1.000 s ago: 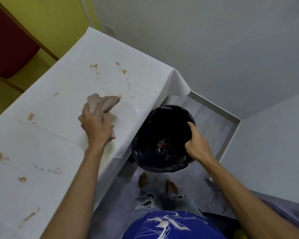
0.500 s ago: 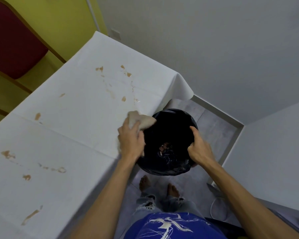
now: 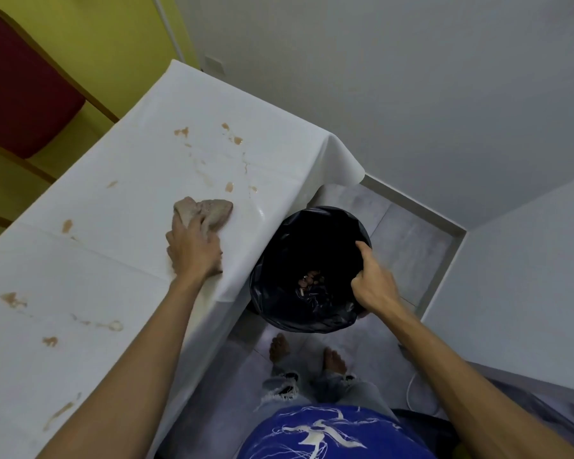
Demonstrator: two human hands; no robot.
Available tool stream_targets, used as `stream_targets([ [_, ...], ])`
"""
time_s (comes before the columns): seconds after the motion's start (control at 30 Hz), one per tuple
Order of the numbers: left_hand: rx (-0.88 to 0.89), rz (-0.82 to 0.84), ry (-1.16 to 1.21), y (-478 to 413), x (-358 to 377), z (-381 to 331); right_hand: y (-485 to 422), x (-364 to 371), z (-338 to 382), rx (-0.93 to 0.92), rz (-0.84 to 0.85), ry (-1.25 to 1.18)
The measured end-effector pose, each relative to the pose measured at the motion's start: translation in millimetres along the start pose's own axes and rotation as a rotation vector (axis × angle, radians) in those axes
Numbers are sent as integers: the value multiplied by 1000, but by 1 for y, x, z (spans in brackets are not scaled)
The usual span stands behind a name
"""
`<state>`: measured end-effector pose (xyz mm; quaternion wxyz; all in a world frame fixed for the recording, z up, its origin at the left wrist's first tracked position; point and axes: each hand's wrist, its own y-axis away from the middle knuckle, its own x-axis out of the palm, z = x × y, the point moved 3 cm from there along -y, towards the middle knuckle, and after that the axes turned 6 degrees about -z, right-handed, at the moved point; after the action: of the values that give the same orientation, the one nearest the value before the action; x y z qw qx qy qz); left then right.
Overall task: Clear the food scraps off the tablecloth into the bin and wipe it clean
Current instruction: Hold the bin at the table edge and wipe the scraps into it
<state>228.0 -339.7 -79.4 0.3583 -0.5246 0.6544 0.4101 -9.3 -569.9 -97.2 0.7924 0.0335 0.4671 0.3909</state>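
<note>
Tablecloth (image 3: 113,260), white, covers the long worktop on the person's left and carries brown smears. Nearest are a long streak (image 3: 62,410), a small blot (image 3: 49,341), a faint ring (image 3: 115,325) and a larger patch (image 3: 13,299).

At the bottom of the view are the person's blue shirt (image 3: 328,432) and, below it, bare feet (image 3: 280,347) on the grey floor (image 3: 411,233).

The left hand (image 3: 193,251) lies palm down on the tablecloth near its right edge. Its fingers are curled over a crumpled beige rag (image 3: 209,210), pressing it onto the tablecloth. Most of the rag sticks out beyond the fingertips.

Level with it, the right hand (image 3: 375,283) grips the rim of the bin (image 3: 312,323). The thumb lies along the inside of the rim; the fingers are hidden on the outside. The bin is lined with a black bag and sits just beside the tablecloth's hanging edge, mouth facing up. Some scraps (image 3: 309,281) lie at its bottom. I cannot tell whether it stands on the floor.

Beyond the rag are more spots: one (image 3: 229,186) just ahead of it, a pale streak (image 3: 206,177) and three blots further on (image 3: 181,131). One more (image 3: 67,225) lies off to the left.

Past the far left edge stand a red-cushioned chair (image 3: 17,91) and a yellow wall (image 3: 113,44).
</note>
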Motion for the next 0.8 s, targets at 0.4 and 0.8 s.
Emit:
stream_targets([
  [0.4,128,-184,373,151,44,-16,4,-10,-28,0,46,-39],
  [0.8,-138,430,371,150,97,-49,-4,-6,-78,57,39,-112],
])
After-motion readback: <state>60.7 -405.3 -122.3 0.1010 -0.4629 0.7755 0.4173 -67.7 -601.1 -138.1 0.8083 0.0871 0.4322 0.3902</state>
